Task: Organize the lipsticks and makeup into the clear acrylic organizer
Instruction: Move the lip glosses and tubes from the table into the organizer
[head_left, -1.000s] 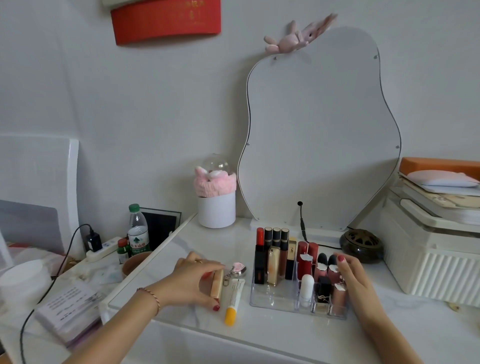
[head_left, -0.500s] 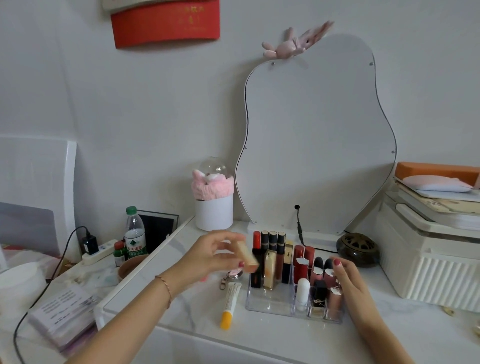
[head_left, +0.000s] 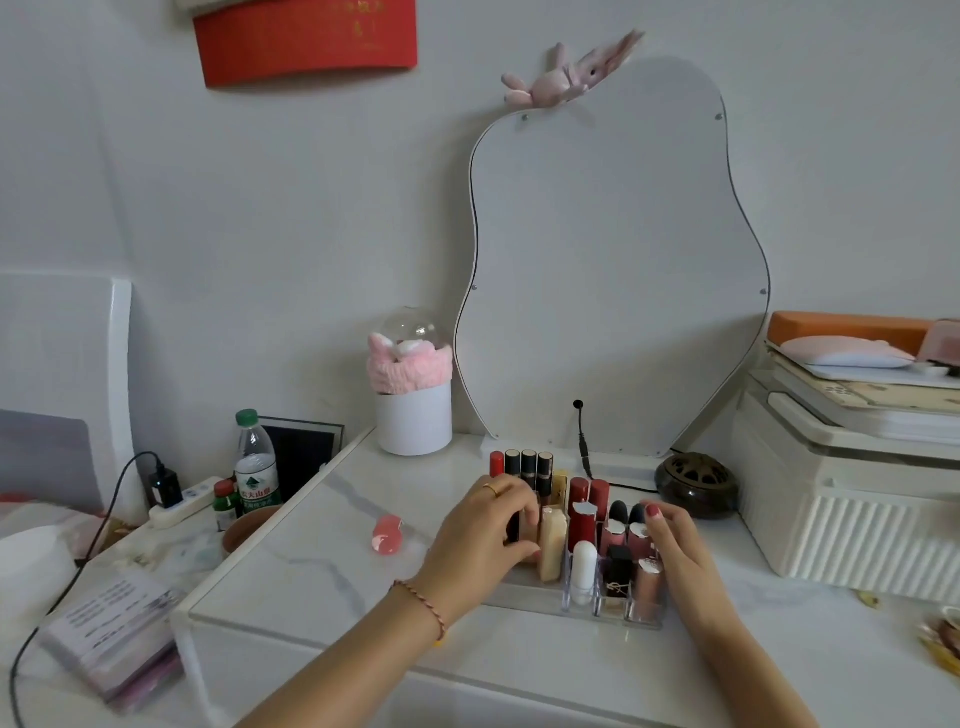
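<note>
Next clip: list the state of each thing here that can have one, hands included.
Left hand: holds the beige tube.
Beige tube: upright in the organizer.
Right hand: rests on the organizer's right side.
Organizer: partly filled with upright lipsticks.
Water bottle: capped, upright.
Charger: plugged into the power strip.

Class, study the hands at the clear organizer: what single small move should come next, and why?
Probably the left hand should let go of the beige tube and withdraw. The tube already stands in the acrylic organizer, which the right hand steadies. A pink item lies loose on the table.
</note>
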